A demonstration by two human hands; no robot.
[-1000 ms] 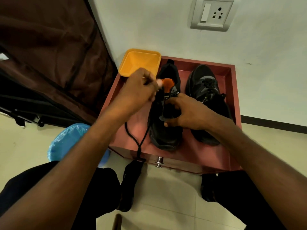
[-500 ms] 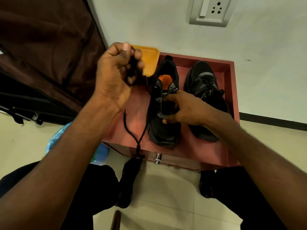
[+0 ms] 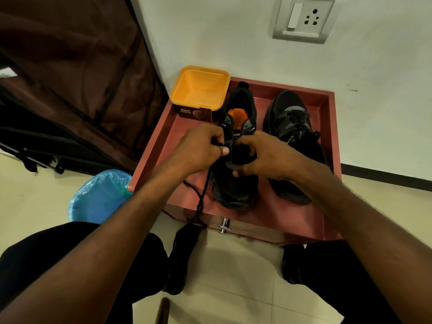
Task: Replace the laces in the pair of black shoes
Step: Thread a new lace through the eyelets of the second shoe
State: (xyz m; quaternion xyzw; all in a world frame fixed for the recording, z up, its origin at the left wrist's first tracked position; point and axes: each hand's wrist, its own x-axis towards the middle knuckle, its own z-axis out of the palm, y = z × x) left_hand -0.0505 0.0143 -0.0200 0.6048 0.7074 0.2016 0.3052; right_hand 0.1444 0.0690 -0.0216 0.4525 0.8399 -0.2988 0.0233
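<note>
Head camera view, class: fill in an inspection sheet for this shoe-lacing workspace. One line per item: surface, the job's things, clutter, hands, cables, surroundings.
Surface: red tray-top stand with raised rim, knob at front.
Job's things: unlaced shoe on the left, orange insole showing; laced shoe beside it; black lace trailing over the front edge.
Clutter: empty yellow tub at the back left corner.
Hands: left hand pinches the lace at the unlaced shoe; right hand grips its tongue area.
Cables: nothing seen.
Surroundings: wall socket, blue-lined bin, brown fabric cover, tiled floor.
</note>
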